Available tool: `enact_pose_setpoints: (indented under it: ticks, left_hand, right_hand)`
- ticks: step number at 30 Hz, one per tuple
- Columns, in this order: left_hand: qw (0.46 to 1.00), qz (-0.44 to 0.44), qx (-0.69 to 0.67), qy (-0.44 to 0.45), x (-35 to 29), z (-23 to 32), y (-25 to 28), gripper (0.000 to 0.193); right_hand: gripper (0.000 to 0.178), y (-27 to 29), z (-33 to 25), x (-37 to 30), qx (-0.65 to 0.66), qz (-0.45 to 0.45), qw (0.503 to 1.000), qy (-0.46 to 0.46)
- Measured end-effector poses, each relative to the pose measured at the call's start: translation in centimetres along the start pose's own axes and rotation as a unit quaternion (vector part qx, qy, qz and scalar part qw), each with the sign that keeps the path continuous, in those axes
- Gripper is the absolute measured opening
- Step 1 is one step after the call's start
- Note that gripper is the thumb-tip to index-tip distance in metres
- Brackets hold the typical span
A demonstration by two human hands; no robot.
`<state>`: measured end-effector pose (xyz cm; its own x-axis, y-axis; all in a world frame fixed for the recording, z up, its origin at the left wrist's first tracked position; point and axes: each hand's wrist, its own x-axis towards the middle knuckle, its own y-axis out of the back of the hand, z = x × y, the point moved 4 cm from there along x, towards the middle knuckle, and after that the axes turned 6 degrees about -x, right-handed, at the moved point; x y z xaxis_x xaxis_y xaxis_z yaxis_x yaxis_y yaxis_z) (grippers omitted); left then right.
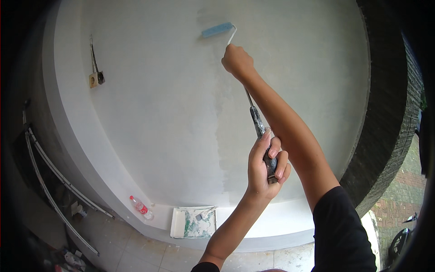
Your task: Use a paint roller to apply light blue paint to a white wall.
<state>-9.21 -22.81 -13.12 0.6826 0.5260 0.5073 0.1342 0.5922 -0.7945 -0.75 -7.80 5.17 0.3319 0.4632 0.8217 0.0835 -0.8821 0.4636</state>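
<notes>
A paint roller with a blue sleeve [217, 30] lies against the pale wall [158, 99], high up. Its thin white frame runs down into my right hand [238, 61], which is closed around the upper part of the pole. Lower down, my left hand [267, 165] wraps its fingers round the dark, paint-spattered grip [257, 120] at the pole's bottom end. My right forearm crosses in front of part of the pole. Below the roller the wall shows a lighter area on the left meeting a greyer one along a ragged vertical border.
On the white ledge below stand a paint tray [179, 223] with a small brush [206, 213] in it and a red-capped plastic bottle [141, 208]. A wall socket [94, 80] with loose wires sits at left. Long pale rails [59, 170] lean there. A dark rough pillar [385, 136] borders the right.
</notes>
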Motion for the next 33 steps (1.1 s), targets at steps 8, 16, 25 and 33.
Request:
enact_pose_setpoints:
  ticks: [8, 16, 25, 33]
  left_hand:
    - [0.989, 0.137, 0.001, 0.059, -9.0, 2.0, 3.1, 0.009]
    - [0.980, 0.170, -0.052, 0.095, -12.8, 3.3, 3.4, 0.013]
    - [0.979, 0.145, -0.065, 0.131, -13.8, 5.9, 4.5, 0.009]
    - [0.981, 0.120, -0.042, 0.148, -13.5, 5.5, 6.2, 0.007]
  right_hand:
    - [0.017, -3.2, 0.7, -9.3, 0.009, -0.058, 0.994, -0.096]
    - [0.018, -6.1, 0.4, -14.0, 0.026, -0.114, 0.982, -0.152]
    - [0.020, -7.6, -0.8, -14.3, 0.096, -0.098, 0.967, -0.214]
    - [0.022, -8.3, -0.2, -13.8, 0.095, -0.060, 0.976, -0.186]
